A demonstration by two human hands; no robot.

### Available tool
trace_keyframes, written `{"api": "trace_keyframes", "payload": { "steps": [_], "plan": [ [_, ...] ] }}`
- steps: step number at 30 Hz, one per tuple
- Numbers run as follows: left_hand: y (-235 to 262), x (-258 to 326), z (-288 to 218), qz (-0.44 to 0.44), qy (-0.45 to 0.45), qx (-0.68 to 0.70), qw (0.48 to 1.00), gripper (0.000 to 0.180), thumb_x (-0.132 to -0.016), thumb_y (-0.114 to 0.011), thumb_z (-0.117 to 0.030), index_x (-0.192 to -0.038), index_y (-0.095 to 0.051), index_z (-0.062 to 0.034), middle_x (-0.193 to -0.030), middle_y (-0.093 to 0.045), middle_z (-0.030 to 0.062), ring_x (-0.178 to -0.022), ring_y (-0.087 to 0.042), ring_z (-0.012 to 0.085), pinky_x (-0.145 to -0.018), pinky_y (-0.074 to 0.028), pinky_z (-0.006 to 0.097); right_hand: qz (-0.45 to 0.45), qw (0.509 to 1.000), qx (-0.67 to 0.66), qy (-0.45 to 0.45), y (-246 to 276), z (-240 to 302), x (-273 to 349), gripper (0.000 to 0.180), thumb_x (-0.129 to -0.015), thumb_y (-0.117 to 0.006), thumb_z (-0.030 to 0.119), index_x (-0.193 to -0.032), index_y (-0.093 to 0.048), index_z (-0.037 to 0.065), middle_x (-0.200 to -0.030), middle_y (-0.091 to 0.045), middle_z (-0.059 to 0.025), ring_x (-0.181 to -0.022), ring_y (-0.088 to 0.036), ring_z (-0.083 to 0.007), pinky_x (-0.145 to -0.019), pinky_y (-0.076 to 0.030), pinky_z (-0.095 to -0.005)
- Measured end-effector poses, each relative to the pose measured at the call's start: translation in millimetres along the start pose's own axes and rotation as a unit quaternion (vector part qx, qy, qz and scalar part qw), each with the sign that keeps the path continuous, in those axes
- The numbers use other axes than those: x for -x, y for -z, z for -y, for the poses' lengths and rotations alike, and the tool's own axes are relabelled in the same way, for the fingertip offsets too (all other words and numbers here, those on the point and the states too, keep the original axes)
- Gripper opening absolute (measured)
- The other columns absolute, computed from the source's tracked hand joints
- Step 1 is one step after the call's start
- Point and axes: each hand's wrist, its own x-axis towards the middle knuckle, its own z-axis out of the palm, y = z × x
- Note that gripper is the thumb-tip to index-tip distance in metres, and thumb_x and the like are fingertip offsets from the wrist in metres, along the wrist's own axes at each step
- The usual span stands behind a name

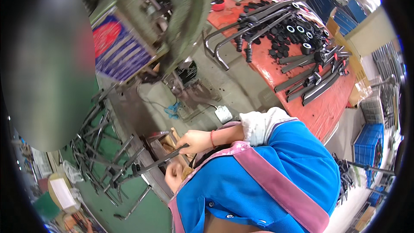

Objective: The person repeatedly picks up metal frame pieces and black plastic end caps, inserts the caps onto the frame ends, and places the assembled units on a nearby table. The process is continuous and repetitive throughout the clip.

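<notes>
My right hand [195, 141], with a red string bracelet at the wrist, is closed at the upper end of a dark metal tube [158, 162]. The tube slants down to the left, toward a pile of dark metal frames [110, 168]. Just below the tube, my left hand [173, 177] has its fingers curled in close to my body. Whatever it may hold is hidden. Between and behind the hands there is a wooden box edge [174, 134].
A green-grey machine [185, 21] stands ahead, beside a blue and red carton [123, 47]. On the red-covered table [317, 114] at right lie bent metal tubes [258, 21], black round caps [280, 45] and flat dark bars [308, 82]. A blue crate [366, 146] sits farther right.
</notes>
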Motion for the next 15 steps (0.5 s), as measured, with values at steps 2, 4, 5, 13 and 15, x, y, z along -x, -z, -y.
{"api": "trace_keyframes", "payload": {
  "steps": [2,4,5,13,15],
  "plan": [
    [1,2,-54,-0.04,-0.027,-0.246,0.968,0.045,-0.088,-0.072,-0.019,-0.125,-0.054,-0.003,-0.106,-0.063,0.0088,-0.093,-0.062,0.0206,-0.083,-0.049,0.035,-0.023,0.999,-0.022,0.013,28,-5,25,0.026,-0.088,-0.066,0.021,-0.108,-0.07,0.005,-0.092,-0.07,-0.0191,-0.079,-0.066,-0.0357,-0.073,-0.052,-0.0421],
    [-8,-20,-110,-0.022,-0.257,-0.396,0.882,0.061,-0.081,-0.074,-0.017,-0.134,-0.048,-0.0029,-0.123,-0.058,0.0137,-0.117,-0.054,0.0315,-0.101,-0.04,0.044,-0.027,0.999,-0.027,-0.003,42,-7,42,0.027,-0.088,-0.066,0.02,-0.11,-0.069,0.004,-0.09,-0.07,-0.0191,-0.079,-0.066,-0.0354,-0.072,-0.052,-0.0418],
    [-8,-30,-111,0.063,-0.254,-0.398,0.879,0.067,-0.077,-0.073,-0.015,-0.137,-0.047,-0.0026,-0.135,-0.05,0.017,-0.129,-0.041,0.0365,-0.109,-0.028,0.052,-0.023,0.999,-0.021,-0.011,48,-2,50,0.028,-0.088,-0.066,0.02,-0.11,-0.069,0.003,-0.09,-0.07,-0.0191,-0.079,-0.066,-0.0356,-0.072,-0.052,-0.0419],
    [-10,-76,-89,0.194,-0.228,-0.343,0.89,0.046,-0.079,-0.073,-0.01,-0.124,-0.061,-0.0074,-0.086,-0.064,0.0155,-0.078,-0.063,0.0357,-0.069,-0.05,0.042,-0.234,0.91,0.233,-0.252,194,-16,146,0.035,-0.084,-0.059,0.042,-0.094,-0.073,0.011,-0.095,-0.07,-0.0149,-0.094,-0.066,-0.0381,-0.084,-0.053,-0.0451],
    [-26,-76,-100,0.166,-0.244,-0.342,0.892,0.046,-0.081,-0.074,-0.013,-0.125,-0.062,-0.0089,-0.084,-0.064,0.0155,-0.076,-0.063,0.035,-0.068,-0.051,0.042,-0.306,0.753,0.38,-0.442,273,-72,210,0.037,-0.082,-0.06,0.04,-0.091,-0.072,0.006,-0.092,-0.069,-0.0225,-0.09,-0.068,-0.0378,-0.079,-0.055,-0.0472]
  ]
}}
